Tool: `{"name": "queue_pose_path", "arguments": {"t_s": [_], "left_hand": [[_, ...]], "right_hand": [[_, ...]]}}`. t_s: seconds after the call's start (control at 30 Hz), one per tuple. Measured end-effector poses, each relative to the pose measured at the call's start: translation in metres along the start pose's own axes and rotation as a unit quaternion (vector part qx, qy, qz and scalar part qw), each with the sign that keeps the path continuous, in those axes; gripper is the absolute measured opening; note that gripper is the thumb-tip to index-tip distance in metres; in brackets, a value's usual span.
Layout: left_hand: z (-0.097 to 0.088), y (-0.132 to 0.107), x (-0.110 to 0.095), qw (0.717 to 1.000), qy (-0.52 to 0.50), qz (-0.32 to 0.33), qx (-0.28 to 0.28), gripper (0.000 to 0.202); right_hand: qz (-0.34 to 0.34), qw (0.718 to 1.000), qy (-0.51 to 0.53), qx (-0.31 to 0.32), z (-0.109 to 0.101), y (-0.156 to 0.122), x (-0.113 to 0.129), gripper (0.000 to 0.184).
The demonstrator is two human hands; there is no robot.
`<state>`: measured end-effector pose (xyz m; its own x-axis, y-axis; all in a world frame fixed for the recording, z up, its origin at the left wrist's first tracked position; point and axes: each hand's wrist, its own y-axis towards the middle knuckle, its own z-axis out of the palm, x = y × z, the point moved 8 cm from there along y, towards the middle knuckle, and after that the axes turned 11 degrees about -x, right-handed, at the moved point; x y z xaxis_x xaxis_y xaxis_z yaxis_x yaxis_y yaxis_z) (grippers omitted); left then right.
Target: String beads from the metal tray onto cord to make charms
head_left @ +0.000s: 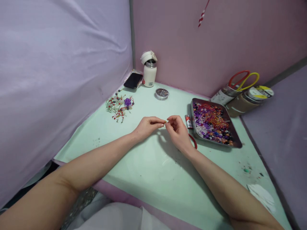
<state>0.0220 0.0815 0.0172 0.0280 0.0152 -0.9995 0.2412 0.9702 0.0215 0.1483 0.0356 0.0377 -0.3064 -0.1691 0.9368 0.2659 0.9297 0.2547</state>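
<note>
My left hand [149,127] pinches a tiny yellowish bead [165,122] between thumb and fingertips, above the middle of the table. My right hand [177,130] meets it from the right, its thumb and index finger closed together right beside the bead. Whatever lies between those right fingertips is too small to make out. Partly hidden behind my right wrist is a red loop [194,142], like a handle. A metal tray [236,140] of mixed beads and orange-red cords [213,116] stands to the right. A small red-and-white tube [188,121] lies beside it.
Beaded strings [115,103] with a purple flower [127,102] lie at the left. Behind are a phone [133,80], an open white bottle [150,76] and a round clear case [161,93]. Jars [247,100], one holding scissors [247,80], stand back right; white paper [261,196] lies front right.
</note>
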Motion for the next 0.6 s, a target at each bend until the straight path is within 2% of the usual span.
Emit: {"name": "queue_pose_path", "arguments": {"t_s": [0.1,0.2,0.37,0.6], "left_hand": [[0.003,-0.002,-0.001,1.000,0.006,-0.014,0.007,0.019],[0.002,-0.002,0.005,0.999,-0.020,-0.045,-0.003,0.022],[0.003,0.000,0.014,0.994,-0.082,-0.077,-0.012,0.024],[-0.005,0.004,0.014,0.992,-0.088,-0.080,-0.049,0.023]], "right_hand": [[-0.081,0.994,-0.068,-0.012,-0.003,0.000,0.010,0.005],[-0.132,0.986,-0.104,-0.010,-0.002,0.000,0.016,0.010],[-0.117,0.988,-0.099,0.005,-0.001,0.000,0.013,0.009],[-0.072,0.994,-0.086,0.010,0.001,-0.002,0.005,0.009]]}}
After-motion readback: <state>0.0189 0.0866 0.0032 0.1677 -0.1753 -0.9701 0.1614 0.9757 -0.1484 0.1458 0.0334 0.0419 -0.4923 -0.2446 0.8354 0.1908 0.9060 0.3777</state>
